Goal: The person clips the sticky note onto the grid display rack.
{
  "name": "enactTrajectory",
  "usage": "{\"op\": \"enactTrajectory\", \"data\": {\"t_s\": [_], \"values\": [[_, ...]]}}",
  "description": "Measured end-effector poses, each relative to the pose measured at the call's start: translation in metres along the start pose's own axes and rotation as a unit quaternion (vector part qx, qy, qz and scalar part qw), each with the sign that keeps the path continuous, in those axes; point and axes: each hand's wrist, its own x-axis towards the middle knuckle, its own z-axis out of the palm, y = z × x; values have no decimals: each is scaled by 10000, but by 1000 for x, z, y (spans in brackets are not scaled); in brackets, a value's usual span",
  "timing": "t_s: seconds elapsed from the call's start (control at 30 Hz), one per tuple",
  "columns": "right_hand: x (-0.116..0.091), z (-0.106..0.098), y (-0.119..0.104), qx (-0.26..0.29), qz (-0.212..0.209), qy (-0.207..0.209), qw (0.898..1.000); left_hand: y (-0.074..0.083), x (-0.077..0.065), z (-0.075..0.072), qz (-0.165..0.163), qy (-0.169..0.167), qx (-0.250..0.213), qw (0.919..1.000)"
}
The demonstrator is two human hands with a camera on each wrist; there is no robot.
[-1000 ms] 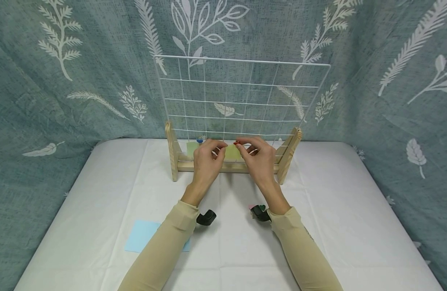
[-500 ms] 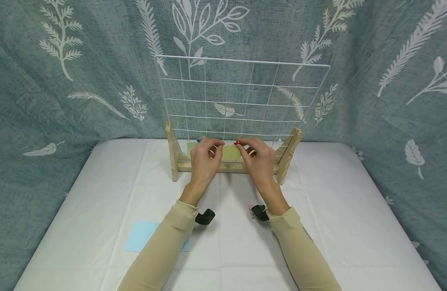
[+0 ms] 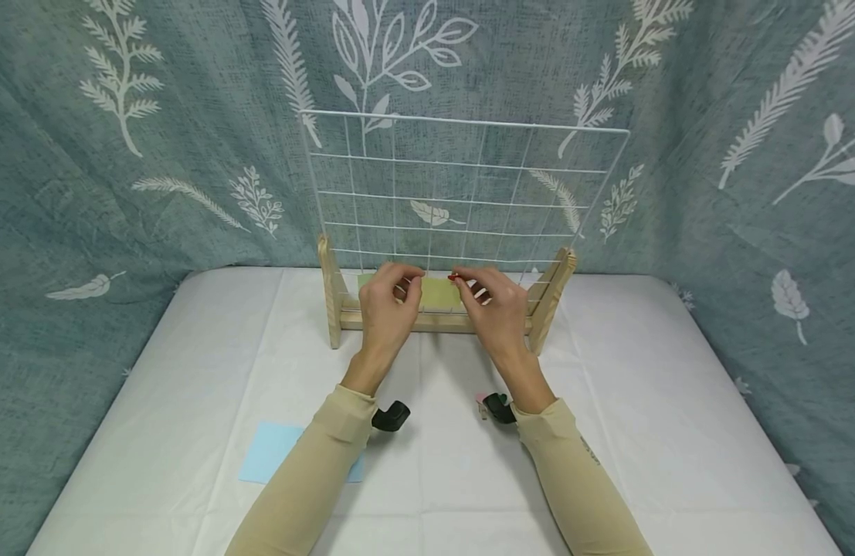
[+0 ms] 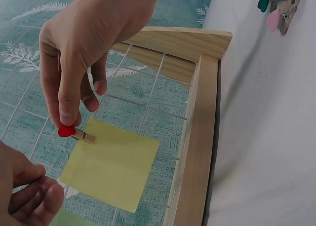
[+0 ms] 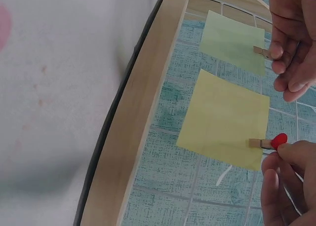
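A yellow paper note (image 5: 224,120) hangs on the white wire grid (image 3: 462,202). At its upper edge is a wooden clothespin with a red heart (image 5: 280,140), which my right hand (image 3: 495,305) pinches between thumb and fingers. Just left of that note is my left hand (image 3: 388,309), its fingers loosely bent with nothing between them. A pale green note (image 5: 232,43) hangs beside the yellow one, held by another wooden clothespin (image 5: 260,51). In the head view my left hand covers most of the green note and its clothespin.
A wooden stand (image 3: 437,321) holds the grid upright on the white-covered table (image 3: 212,371). Light blue paper (image 3: 270,450) lies under my left forearm. More clothespins with heart tips, one with a pink heart (image 4: 273,20), lie near my right wrist. A patterned cloth hangs behind.
My left hand has drawn leftward, away from the yellow note, uncovering more of it and hiding the blue clothespin tip. My right hand stays at the red-heart clothespin.
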Motion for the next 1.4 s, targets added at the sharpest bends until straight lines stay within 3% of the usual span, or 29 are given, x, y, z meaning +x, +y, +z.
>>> {"op": "enactTrajectory", "data": {"t_s": [0.47,0.8,0.97,1.4], "values": [[-3,-13,2,98,185,-31,9998,3,-5,2,-19,-37,-83,10000],[-8,-19,3,106,324,-57,9994,1,-13,-4,-219,-246,167,9993],[-14,-22,3,33,438,-56,9990,-1,-17,-7,-139,-282,269,9991],[-32,-31,2,-212,566,-642,9961,-6,-31,-20,-294,-535,490,9969]]}}
